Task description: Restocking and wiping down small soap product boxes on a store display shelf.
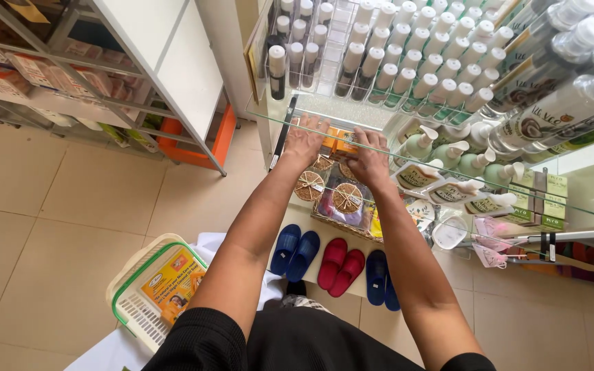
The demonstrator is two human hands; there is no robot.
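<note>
Hands first: we have our left hand [304,143] and right hand [369,156] side by side under the front edge of the glass shelf [324,115], both fingers closed on small orange boxes [338,142] at the back of the lower shelf, just behind the wicker basket [342,221] with its round woven-topped packs [347,198]. We judge this as straightening or placing stock; next would call for seating the boxes square without knocking the packs. Above, white-capped bottles [407,75] fill clear dividers; green pump bottles [448,154] stand right. Slippers [342,264] line the bottom ledge, and a plastic basket [152,288] sits near the tiled floor [56,227].
</note>
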